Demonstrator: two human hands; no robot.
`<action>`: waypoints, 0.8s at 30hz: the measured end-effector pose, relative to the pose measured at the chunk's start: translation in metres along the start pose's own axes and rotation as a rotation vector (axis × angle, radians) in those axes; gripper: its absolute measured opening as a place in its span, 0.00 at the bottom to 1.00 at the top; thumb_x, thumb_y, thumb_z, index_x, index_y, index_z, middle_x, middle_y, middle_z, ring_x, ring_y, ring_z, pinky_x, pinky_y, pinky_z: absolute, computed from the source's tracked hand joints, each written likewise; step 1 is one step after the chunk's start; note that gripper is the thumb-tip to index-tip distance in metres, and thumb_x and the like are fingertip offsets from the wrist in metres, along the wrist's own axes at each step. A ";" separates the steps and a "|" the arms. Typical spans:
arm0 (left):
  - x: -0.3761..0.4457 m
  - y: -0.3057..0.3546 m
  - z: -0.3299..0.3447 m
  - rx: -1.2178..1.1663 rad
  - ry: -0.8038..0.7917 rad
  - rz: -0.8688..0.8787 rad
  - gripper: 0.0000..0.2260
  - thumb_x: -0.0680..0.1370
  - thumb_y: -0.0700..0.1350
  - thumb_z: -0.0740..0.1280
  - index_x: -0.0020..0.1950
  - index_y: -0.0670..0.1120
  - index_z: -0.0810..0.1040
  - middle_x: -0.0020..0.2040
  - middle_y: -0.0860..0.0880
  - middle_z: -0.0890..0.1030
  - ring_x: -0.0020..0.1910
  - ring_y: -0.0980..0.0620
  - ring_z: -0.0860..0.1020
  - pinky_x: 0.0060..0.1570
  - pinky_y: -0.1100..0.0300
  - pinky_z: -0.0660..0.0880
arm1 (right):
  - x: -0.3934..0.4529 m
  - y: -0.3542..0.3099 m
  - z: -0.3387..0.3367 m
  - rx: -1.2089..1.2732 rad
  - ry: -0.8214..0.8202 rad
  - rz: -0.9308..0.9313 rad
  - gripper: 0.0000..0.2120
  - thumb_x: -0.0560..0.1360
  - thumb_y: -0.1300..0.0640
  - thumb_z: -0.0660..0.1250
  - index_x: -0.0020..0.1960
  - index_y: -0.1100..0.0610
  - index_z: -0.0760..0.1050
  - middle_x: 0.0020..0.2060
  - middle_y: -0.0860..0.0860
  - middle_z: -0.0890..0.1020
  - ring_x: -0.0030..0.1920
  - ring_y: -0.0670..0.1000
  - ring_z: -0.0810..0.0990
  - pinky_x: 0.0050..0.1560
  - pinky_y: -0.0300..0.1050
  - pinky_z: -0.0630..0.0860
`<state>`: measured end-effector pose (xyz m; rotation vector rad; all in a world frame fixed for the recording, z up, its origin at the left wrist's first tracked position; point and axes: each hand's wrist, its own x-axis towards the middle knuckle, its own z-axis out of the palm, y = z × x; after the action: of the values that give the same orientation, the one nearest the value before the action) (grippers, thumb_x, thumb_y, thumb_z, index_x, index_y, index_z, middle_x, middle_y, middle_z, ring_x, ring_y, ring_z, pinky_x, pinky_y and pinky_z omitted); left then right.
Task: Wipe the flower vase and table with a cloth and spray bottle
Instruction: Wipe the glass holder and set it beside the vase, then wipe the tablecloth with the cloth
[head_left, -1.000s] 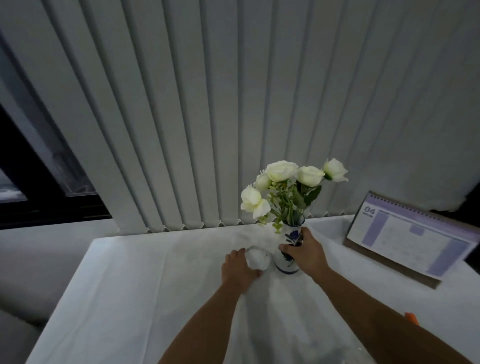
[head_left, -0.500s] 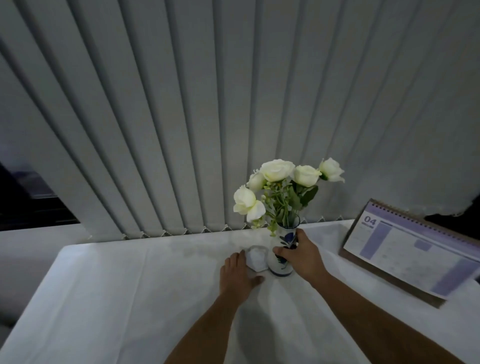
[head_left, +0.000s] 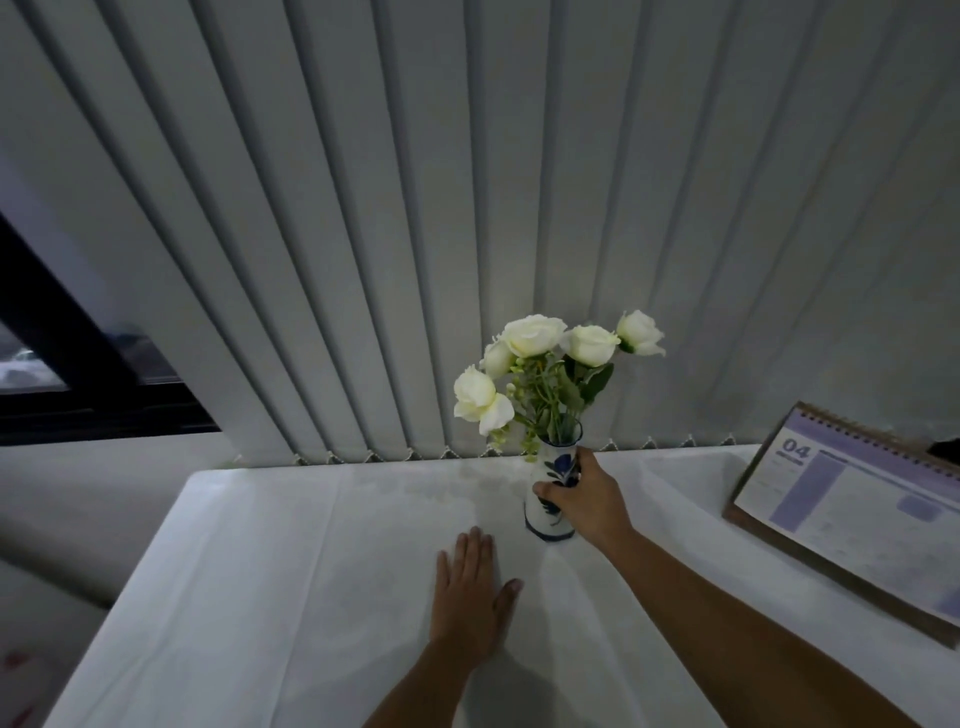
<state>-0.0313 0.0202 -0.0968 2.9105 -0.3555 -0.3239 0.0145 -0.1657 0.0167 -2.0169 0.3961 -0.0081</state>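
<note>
A white vase with blue flower print (head_left: 546, 522) stands upright on the white-covered table (head_left: 260, 582), near its back edge, and holds white roses (head_left: 535, 338). My right hand (head_left: 587, 499) is wrapped around the vase's right side. My left hand (head_left: 470, 597) lies flat, palm down, on the tablecloth just in front and left of the vase, apart from it. No cloth shows around or beyond its fingers, and whether one lies under the palm is hidden. No spray bottle is in view.
A purple desk calendar (head_left: 852, 504) leans at the table's right end. Vertical blinds (head_left: 467, 208) hang right behind the table. A dark window (head_left: 78, 374) is at the left. The table's left edge drops off near the window.
My left hand, which held a white cloth against the vase's left side, has pulled back toward me and now lies flat on the table. The right hand stays on the vase.
</note>
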 end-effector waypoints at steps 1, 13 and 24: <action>0.000 -0.001 -0.001 0.000 -0.003 0.002 0.35 0.79 0.65 0.42 0.79 0.46 0.40 0.80 0.47 0.40 0.79 0.47 0.39 0.76 0.47 0.37 | 0.001 0.000 0.002 -0.008 0.003 -0.002 0.25 0.65 0.49 0.77 0.58 0.51 0.72 0.47 0.47 0.80 0.47 0.50 0.78 0.48 0.42 0.73; -0.007 -0.009 -0.001 0.027 -0.075 0.007 0.33 0.81 0.63 0.43 0.79 0.46 0.38 0.80 0.46 0.39 0.79 0.47 0.39 0.76 0.47 0.37 | -0.009 0.004 0.014 0.057 0.036 0.068 0.32 0.68 0.53 0.76 0.68 0.55 0.66 0.62 0.52 0.78 0.60 0.56 0.77 0.53 0.43 0.71; -0.074 -0.048 0.000 -0.055 -0.004 0.007 0.28 0.84 0.56 0.46 0.80 0.45 0.45 0.81 0.47 0.46 0.80 0.50 0.44 0.77 0.50 0.41 | -0.170 0.030 0.014 -0.308 0.031 0.012 0.16 0.76 0.54 0.64 0.63 0.53 0.67 0.57 0.51 0.77 0.58 0.54 0.75 0.54 0.49 0.74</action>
<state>-0.0909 0.0849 -0.0925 2.8550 -0.3517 -0.3328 -0.1521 -0.1176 0.0123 -2.3205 0.4507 0.0311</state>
